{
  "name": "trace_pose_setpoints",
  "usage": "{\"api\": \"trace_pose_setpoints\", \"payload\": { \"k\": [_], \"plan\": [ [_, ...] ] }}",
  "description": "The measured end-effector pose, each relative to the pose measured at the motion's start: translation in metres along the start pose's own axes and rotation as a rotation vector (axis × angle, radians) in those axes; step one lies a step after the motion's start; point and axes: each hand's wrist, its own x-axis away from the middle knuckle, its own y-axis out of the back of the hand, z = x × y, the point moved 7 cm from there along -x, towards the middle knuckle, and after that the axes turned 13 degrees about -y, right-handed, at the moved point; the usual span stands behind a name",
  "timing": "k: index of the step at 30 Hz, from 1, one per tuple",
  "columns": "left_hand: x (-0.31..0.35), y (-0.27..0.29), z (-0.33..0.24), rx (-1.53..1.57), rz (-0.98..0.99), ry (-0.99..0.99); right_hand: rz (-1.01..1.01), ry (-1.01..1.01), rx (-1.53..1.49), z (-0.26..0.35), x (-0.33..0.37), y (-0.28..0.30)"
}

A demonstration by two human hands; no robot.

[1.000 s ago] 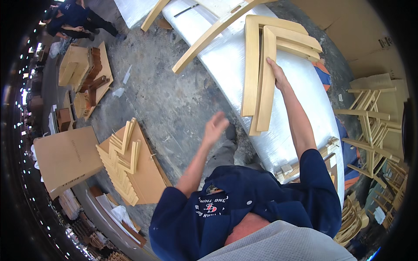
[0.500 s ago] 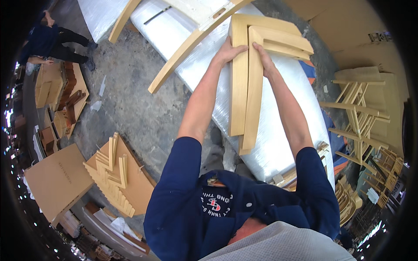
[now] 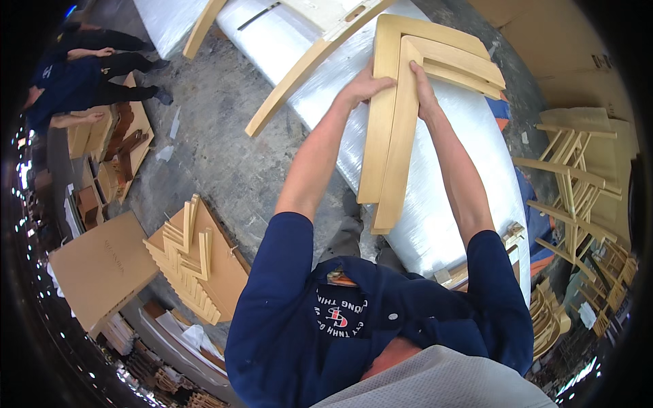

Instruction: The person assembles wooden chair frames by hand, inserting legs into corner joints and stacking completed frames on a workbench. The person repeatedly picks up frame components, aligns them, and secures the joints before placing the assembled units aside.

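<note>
Two pale L-shaped wooden furniture parts lie side by side on the plastic-wrapped surface (image 3: 445, 197). The outer left part (image 3: 378, 139) nests against the inner right part (image 3: 401, 146), whose lower end reaches slightly nearer to me. My left hand (image 3: 367, 87) grips the left part, its thumb across the top face and its fingers hidden behind the outer edge. My right hand (image 3: 424, 92) grips the right part from the inner side of its corner. Its thumb lies along the edge, and the other fingers are mostly hidden.
A curved wooden frame (image 3: 299, 81) rests at upper left on the wrapped surface. Stacked wooden pieces (image 3: 187, 268) lie on a brown board beside a cardboard box (image 3: 102, 262). Wooden chair frames (image 3: 568, 177) stand at right. People in dark clothes (image 3: 88, 75) are at far left.
The gap between the two wooden parts has closed along their long arms, and both now slant a little more. My hands have stayed on them. More of the people at left shows.
</note>
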Motion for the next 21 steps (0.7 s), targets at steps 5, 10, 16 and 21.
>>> {"api": "trace_pose_setpoints", "payload": {
  "k": [5,10,16,21],
  "plan": [
    [0.044,-0.021,0.02,0.123,-0.153,-0.105,0.058,-0.019,0.001,-0.035,0.04,-0.002],
    [0.089,-0.05,0.066,-0.21,-0.247,-0.138,0.196,-0.01,-0.042,-0.072,0.1,-0.009],
    [0.131,-0.06,0.043,0.034,-0.186,-0.043,0.095,-0.038,0.108,-0.059,0.079,0.002],
    [0.142,-0.062,0.028,-0.018,-0.051,-0.045,0.064,0.029,-0.002,-0.064,0.086,0.009]
  ]
}}
